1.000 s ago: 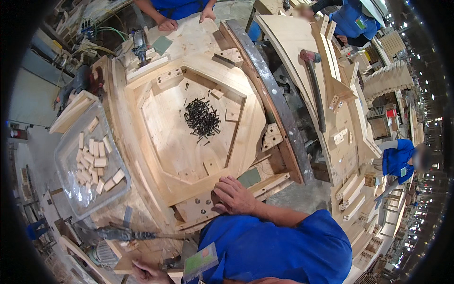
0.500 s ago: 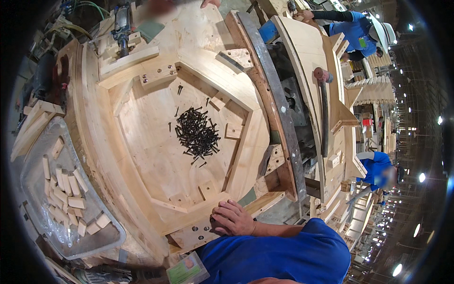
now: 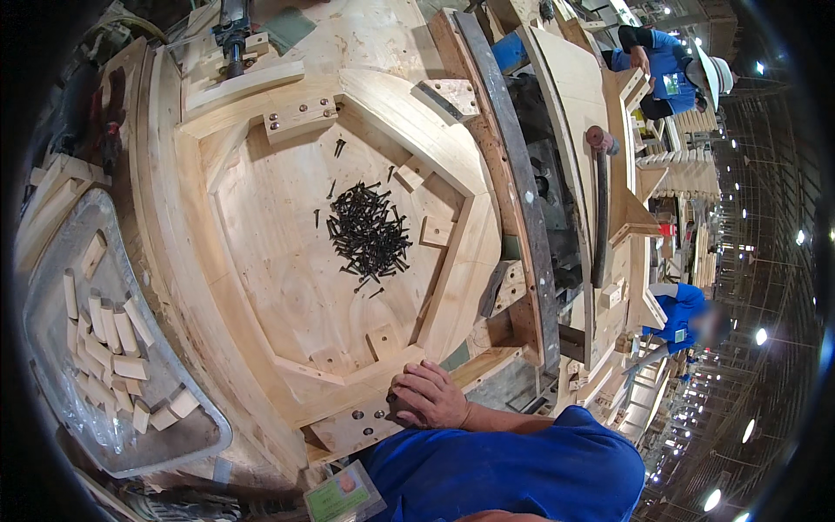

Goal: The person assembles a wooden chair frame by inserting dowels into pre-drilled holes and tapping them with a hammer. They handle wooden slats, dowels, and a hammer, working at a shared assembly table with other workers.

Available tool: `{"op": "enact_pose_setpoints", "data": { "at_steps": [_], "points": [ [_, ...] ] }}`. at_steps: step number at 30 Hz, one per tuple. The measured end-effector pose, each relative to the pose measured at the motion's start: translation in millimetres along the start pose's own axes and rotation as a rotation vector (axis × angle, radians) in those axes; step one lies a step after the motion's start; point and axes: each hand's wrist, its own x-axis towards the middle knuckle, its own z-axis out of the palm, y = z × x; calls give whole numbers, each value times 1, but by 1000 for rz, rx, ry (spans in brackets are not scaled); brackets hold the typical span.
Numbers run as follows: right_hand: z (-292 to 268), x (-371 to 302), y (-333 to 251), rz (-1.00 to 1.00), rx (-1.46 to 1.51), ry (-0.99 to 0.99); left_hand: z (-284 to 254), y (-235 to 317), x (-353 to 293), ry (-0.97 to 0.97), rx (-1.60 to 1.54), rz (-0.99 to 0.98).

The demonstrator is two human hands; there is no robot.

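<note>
My right hand rests on the near side of a pale wooden frame, beside a wooden block with dark round holes. Its fingers lie loosely over the wood, and I see nothing held in them. My left hand is out of view. Inside the many-sided frame, a heap of black screws sits on a plywood panel, a few of them scattered at its upper left. Small drilled blocks line the frame's inner edge.
At left stands a grey plastic tray of small wood pieces. A clamp is at the far left. A dark metal rail runs along the right; beyond lies a hammer. Two co-workers in blue are at right.
My view has shifted slightly, so the frame sits a little differently. Another person's hand at the far edge has left the picture. My right hand stays on the wood.
</note>
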Motion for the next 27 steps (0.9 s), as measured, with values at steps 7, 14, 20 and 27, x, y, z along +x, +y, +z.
{"op": "enact_pose_setpoints", "data": {
  "at_steps": [7,14,20,27],
  "points": [
    [1,2,2,-27,-6,23,14,-1,3,1,-93,-38],
    [-2,-1,-3,15,-17,38,10,-13,6,10,-193,-48],
    [-3,5,-1,-40,-7,22,3,-12,-6,43,-233,-114],
    [-2,4,0,-40,3,32,1,-15,-10,34,-297,-130]
  ]
}}
